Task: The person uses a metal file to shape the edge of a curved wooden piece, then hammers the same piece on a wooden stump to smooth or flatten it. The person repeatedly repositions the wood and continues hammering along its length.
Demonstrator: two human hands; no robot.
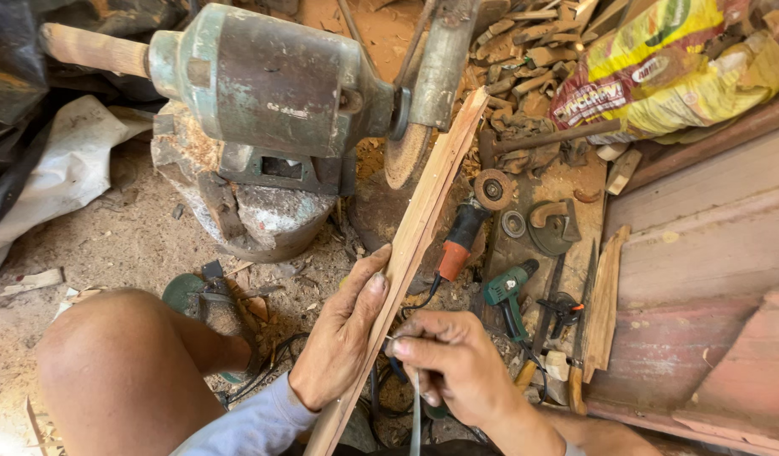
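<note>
Wooden slat (415,245): long, thin and narrow, running diagonally from the person's lap up to the grinding disc (404,154) of the green bench grinder (271,80), where its far end appears to meet the wheel. Judged light and fairly stiff, though thin enough to flex or chatter, with rough, dry edges that should not slip. Best hold is low and mid-length, well apart from the disc. Left hand (343,338) lies along the slat's left edge, fingers extended and pressed to it. Right hand (457,363) is curled closed, pinching a thin pale strip (415,414) beside the slat. Slat's lower end is cut off by the frame edge. Exact contact at the disc is unclear. An angle grinder (469,224) and green drill (506,291) lie nearby.
</note>
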